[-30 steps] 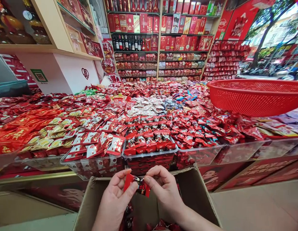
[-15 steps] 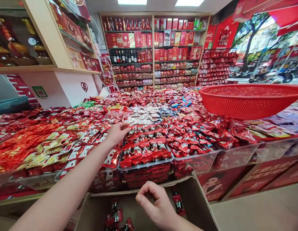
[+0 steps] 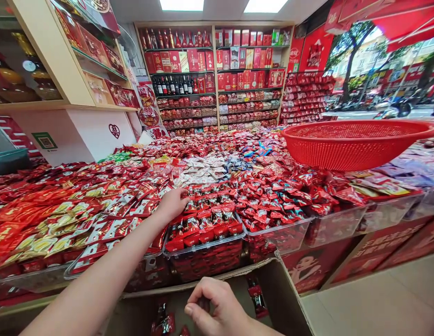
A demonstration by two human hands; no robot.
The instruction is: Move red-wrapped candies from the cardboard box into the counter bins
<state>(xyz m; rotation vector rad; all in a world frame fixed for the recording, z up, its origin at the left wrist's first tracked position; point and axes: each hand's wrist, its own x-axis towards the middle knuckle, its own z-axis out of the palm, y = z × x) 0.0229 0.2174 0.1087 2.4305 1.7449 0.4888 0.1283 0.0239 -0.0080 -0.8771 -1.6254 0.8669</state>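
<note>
Room abv candy rows (image 3: 214, 215), basket (image 3: 346, 153) blocks R

Left hand (image 3: 173, 204): fingertips partly hidden, contents of grip uncertain; left forearm (image 3: 98, 280): cut off at bottom edge; right hand (image 3: 217, 305): palm hidden, contents of grip uncertain; cardboard box (image 3: 282, 294): near side cut off; shelved red boxes (image 3: 234, 80): lettering mostly too small

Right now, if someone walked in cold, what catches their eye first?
Probably the big red mesh basket on the right, above a sea of mostly red wrapped sweets across the display. Then, front and center, the left hand at the left side of the rows of red-and-black packets, with the right hand curled over the cardboard box below.
</note>
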